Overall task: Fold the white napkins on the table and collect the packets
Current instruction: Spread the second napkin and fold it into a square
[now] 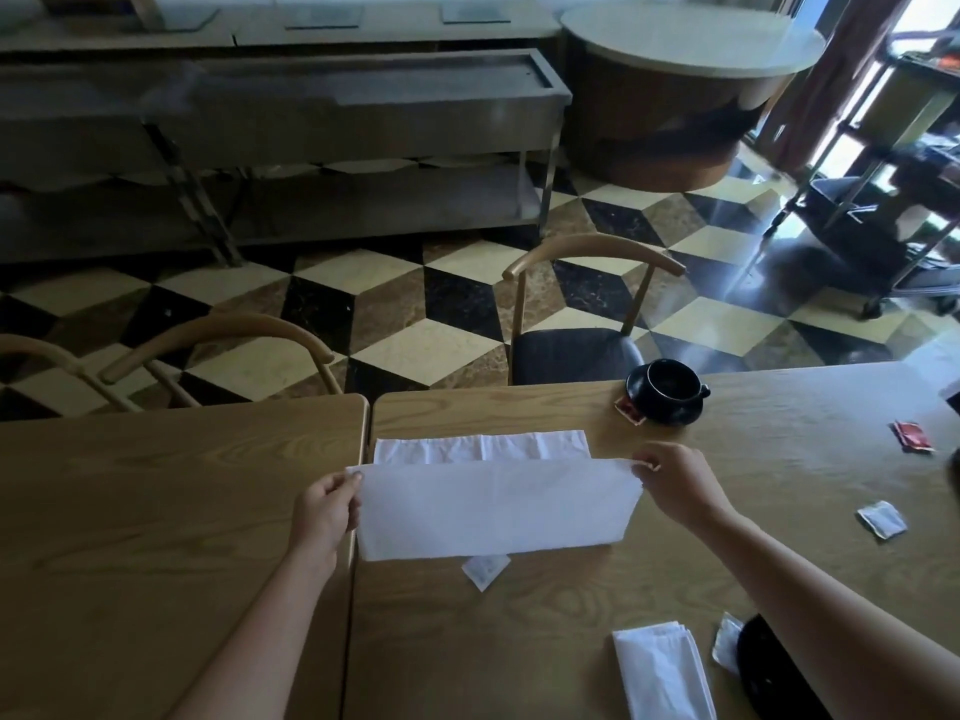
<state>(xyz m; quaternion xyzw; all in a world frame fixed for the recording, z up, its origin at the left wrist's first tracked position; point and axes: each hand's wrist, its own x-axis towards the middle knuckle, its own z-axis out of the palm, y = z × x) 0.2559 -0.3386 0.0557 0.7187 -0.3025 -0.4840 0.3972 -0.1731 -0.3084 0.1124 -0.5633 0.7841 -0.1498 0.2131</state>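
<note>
A large white napkin (493,506) lies on the wooden table (571,615), its near half lifted and carried over toward the far edge. My left hand (324,511) pinches its left corner. My right hand (675,485) pinches its right corner. Part of a white packet (485,571) shows below the napkin's near fold. Another white packet (881,518) lies to the right. A red packet (912,435) sits further right, and a second red one (629,410) is tucked under a black saucer. A folded napkin (662,667) rests near the front edge, with a silver packet (726,644) beside it.
A black cup on a saucer (667,392) stands at the table's far side. A second table (156,537) adjoins on the left. Wooden chairs (576,314) stand behind the tables. A dark object (774,672) lies at the bottom right.
</note>
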